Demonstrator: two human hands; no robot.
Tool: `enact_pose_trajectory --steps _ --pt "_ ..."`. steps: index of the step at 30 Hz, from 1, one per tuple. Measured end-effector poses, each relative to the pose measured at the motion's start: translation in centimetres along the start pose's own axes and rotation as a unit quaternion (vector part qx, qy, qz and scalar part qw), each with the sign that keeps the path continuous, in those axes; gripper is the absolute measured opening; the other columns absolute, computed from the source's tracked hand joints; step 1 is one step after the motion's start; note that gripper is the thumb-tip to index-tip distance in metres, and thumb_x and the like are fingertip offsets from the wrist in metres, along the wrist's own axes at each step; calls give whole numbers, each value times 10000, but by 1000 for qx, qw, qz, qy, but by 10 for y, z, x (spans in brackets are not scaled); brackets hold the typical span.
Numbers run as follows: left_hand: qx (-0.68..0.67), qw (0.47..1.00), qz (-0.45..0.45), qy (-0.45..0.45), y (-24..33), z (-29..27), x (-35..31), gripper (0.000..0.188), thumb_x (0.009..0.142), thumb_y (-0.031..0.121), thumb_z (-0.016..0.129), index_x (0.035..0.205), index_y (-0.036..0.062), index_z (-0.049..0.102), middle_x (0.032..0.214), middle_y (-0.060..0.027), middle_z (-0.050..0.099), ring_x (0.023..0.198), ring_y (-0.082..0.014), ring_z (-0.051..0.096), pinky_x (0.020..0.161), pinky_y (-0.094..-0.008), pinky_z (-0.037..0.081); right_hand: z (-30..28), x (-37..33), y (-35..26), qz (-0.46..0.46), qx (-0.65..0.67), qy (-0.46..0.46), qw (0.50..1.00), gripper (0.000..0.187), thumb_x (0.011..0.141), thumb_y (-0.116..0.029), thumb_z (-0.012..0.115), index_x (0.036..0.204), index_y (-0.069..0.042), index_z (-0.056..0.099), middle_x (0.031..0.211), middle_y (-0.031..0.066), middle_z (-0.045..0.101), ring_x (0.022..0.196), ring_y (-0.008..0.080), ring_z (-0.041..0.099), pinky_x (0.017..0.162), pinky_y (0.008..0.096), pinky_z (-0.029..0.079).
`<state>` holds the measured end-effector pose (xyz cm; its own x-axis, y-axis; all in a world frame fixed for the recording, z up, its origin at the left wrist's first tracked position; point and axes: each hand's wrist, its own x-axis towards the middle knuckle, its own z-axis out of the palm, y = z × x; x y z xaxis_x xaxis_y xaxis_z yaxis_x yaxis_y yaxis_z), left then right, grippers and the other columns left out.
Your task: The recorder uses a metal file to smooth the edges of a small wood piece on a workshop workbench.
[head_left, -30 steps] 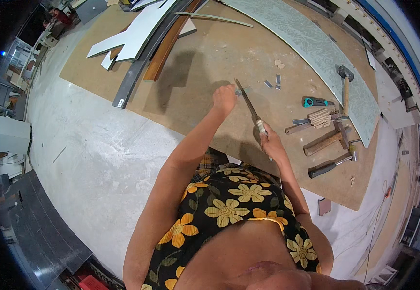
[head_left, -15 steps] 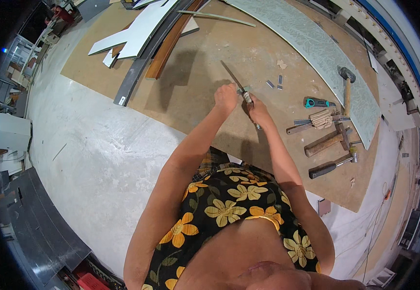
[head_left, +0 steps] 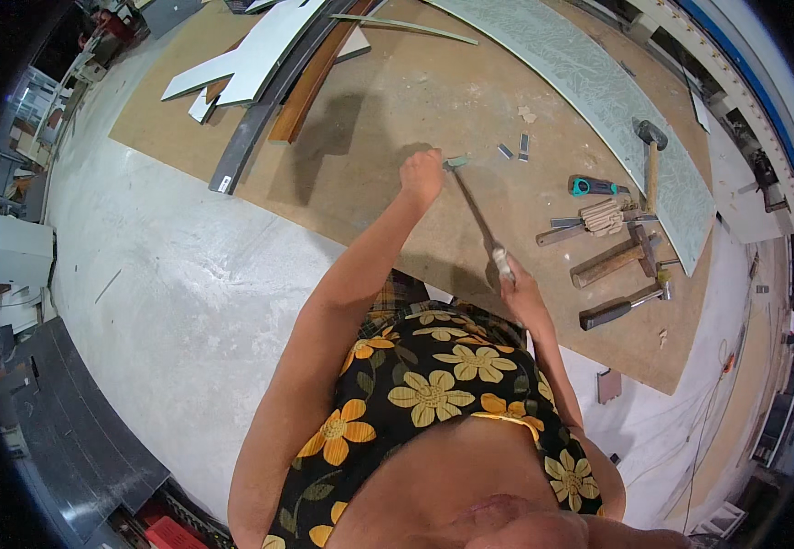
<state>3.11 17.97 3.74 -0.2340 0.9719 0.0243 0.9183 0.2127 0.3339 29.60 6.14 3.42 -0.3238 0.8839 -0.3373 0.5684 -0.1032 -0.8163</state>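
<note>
My left hand [head_left: 422, 176] is closed, pinching a small pale-green piece [head_left: 457, 162] just above the brown board [head_left: 360, 201]. Its fingertips hide part of the piece. In my right hand [head_left: 523, 295], nearer to my body, is the whitish wrapped handle of a long, thin dark file [head_left: 477, 212]. The file slants away from me, its far end at the green piece beside my left fingers. Beyond my hands, two small dark rectangular pieces [head_left: 524, 147] and a crumpled tan scrap [head_left: 527, 114] lie on the board.
At right lie a teal-and-black cutter [head_left: 594, 187], a bundle of wooden strips [head_left: 602, 218], a wooden-handled hammer [head_left: 612, 267], a black-handled hammer [head_left: 624, 306] and a mallet [head_left: 653, 169]. A pale-green patterned panel [head_left: 589, 82] curves behind them. White panels [head_left: 260, 59] and long strips [head_left: 310, 91] lie far left.
My right hand has drawn the file back toward my body and slightly right, so more blade shows between my hands. My left hand stays nearly in place with the green piece.
</note>
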Motion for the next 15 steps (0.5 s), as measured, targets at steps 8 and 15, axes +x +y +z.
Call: enact_pose_trajectory --steps 8,15 --pt "-6 1000 4 12 -2 1 -2 217 849 198 649 991 33 635 907 -173 674 893 -336 667 760 -431 539 -26 -14 -32 49 24 3 999 462 927 -107 503 1382 -67 438 1039 235 648 920 297 634 824 352 463" --pt "-21 997 -50 -48 -1 12 9 325 830 261 686 1052 30 629 1016 -180 657 985 -349 635 844 -443 511 1 37 -7 -13 -8 6 1000 473 929 -113 505 1393 -70 427 1010 228 648 900 293 628 835 353 468"
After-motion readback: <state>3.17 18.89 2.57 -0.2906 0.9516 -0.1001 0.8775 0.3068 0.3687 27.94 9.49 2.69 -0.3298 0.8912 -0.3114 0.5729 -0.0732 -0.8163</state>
